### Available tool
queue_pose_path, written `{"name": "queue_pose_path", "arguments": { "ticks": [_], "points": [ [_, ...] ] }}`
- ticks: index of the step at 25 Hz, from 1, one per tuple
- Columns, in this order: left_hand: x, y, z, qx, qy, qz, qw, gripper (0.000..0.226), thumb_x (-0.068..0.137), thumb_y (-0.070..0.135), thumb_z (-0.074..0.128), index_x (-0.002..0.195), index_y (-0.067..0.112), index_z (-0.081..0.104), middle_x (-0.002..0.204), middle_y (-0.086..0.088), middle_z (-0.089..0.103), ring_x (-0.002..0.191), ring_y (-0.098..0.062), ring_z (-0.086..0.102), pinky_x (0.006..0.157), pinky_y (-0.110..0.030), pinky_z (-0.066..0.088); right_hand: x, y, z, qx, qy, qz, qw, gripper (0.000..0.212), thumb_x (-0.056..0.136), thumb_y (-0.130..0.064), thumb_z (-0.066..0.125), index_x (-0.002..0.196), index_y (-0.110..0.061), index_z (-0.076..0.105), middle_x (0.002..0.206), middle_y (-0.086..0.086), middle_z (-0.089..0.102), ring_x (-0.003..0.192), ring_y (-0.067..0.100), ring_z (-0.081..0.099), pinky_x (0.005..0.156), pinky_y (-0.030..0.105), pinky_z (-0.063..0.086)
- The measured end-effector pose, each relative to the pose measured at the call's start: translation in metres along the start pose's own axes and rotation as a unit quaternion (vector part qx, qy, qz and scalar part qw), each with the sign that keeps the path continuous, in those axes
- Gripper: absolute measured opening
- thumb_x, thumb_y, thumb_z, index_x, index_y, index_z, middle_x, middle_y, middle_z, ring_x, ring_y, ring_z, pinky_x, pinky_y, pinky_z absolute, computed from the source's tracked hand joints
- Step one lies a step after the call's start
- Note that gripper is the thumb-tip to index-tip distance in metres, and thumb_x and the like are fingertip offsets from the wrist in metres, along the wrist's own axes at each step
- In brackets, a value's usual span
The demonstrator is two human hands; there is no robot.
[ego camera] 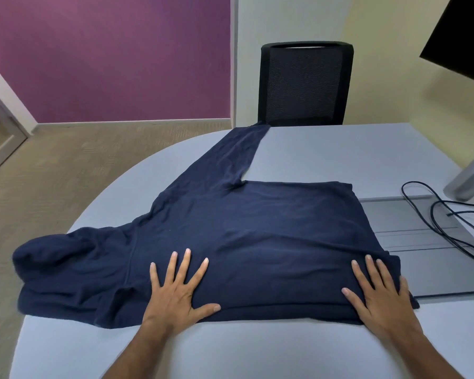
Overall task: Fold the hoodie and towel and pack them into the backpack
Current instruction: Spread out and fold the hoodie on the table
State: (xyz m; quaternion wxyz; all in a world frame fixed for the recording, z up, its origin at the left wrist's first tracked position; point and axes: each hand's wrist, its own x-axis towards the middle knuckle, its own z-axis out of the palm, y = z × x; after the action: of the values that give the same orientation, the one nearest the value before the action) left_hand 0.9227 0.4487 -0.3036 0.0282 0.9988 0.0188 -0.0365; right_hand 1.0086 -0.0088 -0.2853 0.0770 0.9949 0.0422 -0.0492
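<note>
A navy hoodie [257,231] lies flat on the grey table [326,151]. Its hood points left toward the table's rounded edge, and one sleeve stretches away to the far edge. The near side looks folded over along the front. My left hand [178,294] presses flat on the hoodie's near middle with the fingers spread. My right hand [381,296] presses flat on its near right corner, fingers straight. No towel or backpack is in view.
A black mesh chair [304,83] stands at the table's far side. A dark grey panel [411,222] in the tabletop sits right of the hoodie, with black cables [433,214] looped over it. A monitor stand [468,179] rises at the far right.
</note>
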Motion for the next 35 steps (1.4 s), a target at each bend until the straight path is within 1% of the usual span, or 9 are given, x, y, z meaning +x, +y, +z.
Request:
{"name": "queue_pose_path", "arguments": {
  "ticks": [8, 13, 18, 25, 28, 30, 32, 33, 35],
  "points": [
    [-0.037, 0.006, 0.003, 0.001, -0.01, 0.008, 1.0, 0.1, 0.074, 0.097, 0.033, 0.157, 0.043, 0.019, 0.166, -0.005, 0.021, 0.151, -0.036, 0.019, 0.111, -0.073, 0.006, -0.052, 0.009, 0.01, 0.009, -0.006, 0.011, 1.0, 0.077, 0.091, -0.074, 0.004, 0.156, -0.033, 0.013, 0.165, 0.001, 0.015, 0.151, 0.023, 0.011, 0.115, 0.061, 0.021],
    [-0.066, 0.014, 0.002, -0.007, -0.03, 0.013, 0.999, 0.1, 0.073, 0.097, 0.035, 0.156, 0.042, 0.022, 0.165, -0.006, 0.024, 0.15, -0.035, 0.02, 0.11, -0.073, 0.007, -0.088, 0.017, 0.015, 0.013, -0.028, 0.025, 0.999, 0.076, 0.092, -0.074, 0.009, 0.156, -0.033, 0.018, 0.164, 0.002, 0.019, 0.15, 0.024, 0.015, 0.113, 0.062, 0.026],
    [-0.097, 0.024, 0.001, -0.009, -0.052, 0.013, 0.999, 0.101, 0.072, 0.097, 0.036, 0.156, 0.042, 0.025, 0.164, -0.006, 0.025, 0.15, -0.034, 0.02, 0.11, -0.073, 0.009, -0.122, 0.026, 0.021, 0.01, -0.021, 0.032, 0.999, 0.076, 0.092, -0.074, 0.01, 0.156, -0.034, 0.018, 0.165, 0.0, 0.014, 0.151, 0.022, 0.01, 0.114, 0.06, 0.021],
    [-0.131, 0.034, 0.003, -0.01, -0.074, 0.01, 0.997, 0.103, 0.071, 0.097, 0.038, 0.154, 0.037, 0.034, 0.162, -0.007, 0.031, 0.148, -0.035, 0.025, 0.109, -0.072, 0.014, -0.158, 0.029, 0.019, 0.024, -0.039, 0.023, 0.999, 0.074, 0.093, -0.073, 0.014, 0.154, -0.032, 0.026, 0.162, 0.001, 0.023, 0.147, 0.025, 0.023, 0.109, 0.059, 0.019],
    [-0.133, 0.033, 0.003, -0.018, -0.066, 0.021, 0.997, 0.102, 0.071, 0.097, 0.039, 0.154, 0.036, 0.036, 0.161, -0.006, 0.033, 0.147, -0.034, 0.025, 0.112, -0.067, 0.006, -0.158, 0.03, 0.021, 0.029, -0.021, 0.016, 0.999, 0.073, 0.091, -0.074, 0.021, 0.15, -0.033, 0.035, 0.159, 0.0, 0.031, 0.145, 0.023, 0.026, 0.107, 0.057, 0.016],
    [-0.132, 0.032, 0.002, -0.03, -0.043, 0.037, 0.998, 0.098, 0.073, 0.094, 0.041, 0.151, 0.034, 0.043, 0.159, -0.005, 0.038, 0.145, -0.032, 0.029, 0.115, -0.062, 0.001, -0.152, 0.03, 0.012, 0.05, 0.018, 0.005, 0.999, 0.073, 0.09, -0.073, 0.023, 0.135, -0.027, 0.057, 0.144, 0.003, 0.054, 0.133, 0.024, 0.043, 0.102, 0.056, 0.023],
    [-0.12, 0.031, -0.003, -0.053, -0.002, 0.061, 0.997, 0.083, 0.081, 0.085, 0.042, 0.14, 0.029, 0.057, 0.15, -0.002, 0.049, 0.141, -0.027, 0.038, 0.116, -0.057, 0.01, -0.138, 0.03, -0.005, 0.075, 0.085, -0.002, 0.994, 0.073, 0.094, -0.067, 0.02, 0.106, -0.019, 0.073, 0.111, 0.001, 0.071, 0.108, 0.026, 0.06, 0.09, 0.051, 0.033],
    [-0.108, 0.032, -0.008, -0.063, 0.024, 0.077, 0.995, 0.072, 0.086, 0.078, 0.043, 0.133, 0.027, 0.062, 0.144, 0.0, 0.054, 0.137, -0.025, 0.042, 0.114, -0.054, 0.018, -0.125, 0.03, -0.013, 0.08, 0.129, -0.007, 0.988, 0.068, 0.096, -0.062, 0.021, 0.095, -0.018, 0.073, 0.098, -0.001, 0.071, 0.096, 0.027, 0.063, 0.085, 0.048, 0.035],
    [-0.07, 0.036, -0.022, -0.066, 0.063, 0.113, 0.989, 0.053, 0.092, 0.063, 0.044, 0.122, 0.026, 0.066, 0.134, 0.004, 0.059, 0.132, -0.023, 0.049, 0.11, -0.047, 0.028, -0.09, 0.033, -0.029, 0.079, 0.171, -0.02, 0.982, 0.05, 0.095, -0.049, 0.032, 0.087, -0.017, 0.071, 0.086, -0.002, 0.069, 0.082, 0.029, 0.064, 0.077, 0.044, 0.039]
  ]
}}
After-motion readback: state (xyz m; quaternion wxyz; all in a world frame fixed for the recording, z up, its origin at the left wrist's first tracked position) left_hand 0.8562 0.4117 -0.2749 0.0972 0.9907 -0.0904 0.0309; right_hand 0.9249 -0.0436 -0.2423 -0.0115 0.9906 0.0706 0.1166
